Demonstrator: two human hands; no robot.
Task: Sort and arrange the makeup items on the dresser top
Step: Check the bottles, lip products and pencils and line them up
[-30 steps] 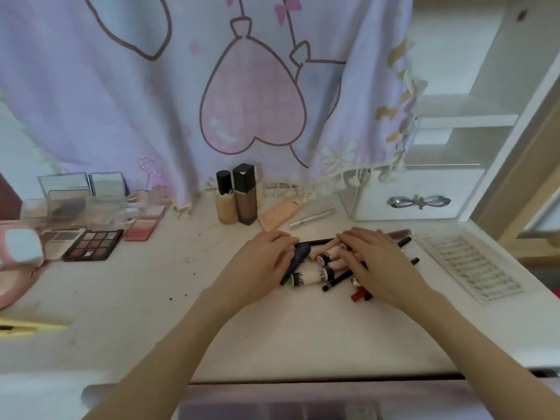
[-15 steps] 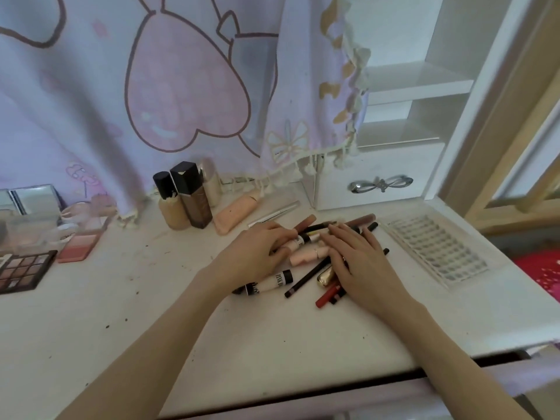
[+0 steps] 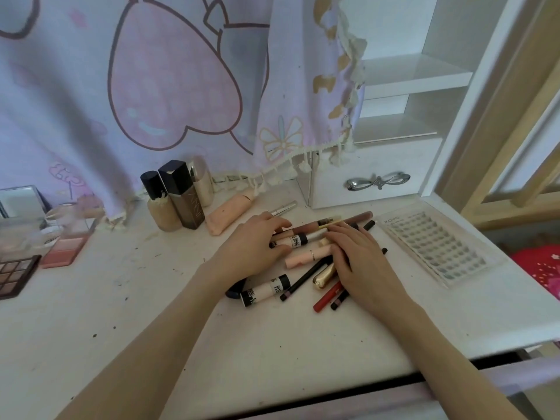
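A loose pile of makeup lies on the white dresser top (image 3: 136, 313): a white tube with black bands (image 3: 266, 290), a pale pink tube (image 3: 306, 256), a gold lipstick (image 3: 324, 275), a red pencil (image 3: 327, 296), a black pencil (image 3: 304, 277) and several brown sticks (image 3: 357, 217). My left hand (image 3: 251, 248) lies flat on the pile's left side, fingers touching a white-and-silver tube (image 3: 298, 240). My right hand (image 3: 360, 262) lies flat over the pile's right side, covering parts of the pencils.
Two foundation bottles (image 3: 172, 204) and a peach tube (image 3: 230, 215) stand by the hanging pink cloth (image 3: 169, 86). A blush compact (image 3: 65, 250) and eyeshadow palette (image 3: 15, 275) lie far left. A lash tray (image 3: 436, 245) lies at right, below a white drawer (image 3: 372, 177) and shelves.
The view has swung right and closer. Both hands stay on the pile, spreading the tubes and pencils; the white tube with black bands now lies apart near my left wrist.
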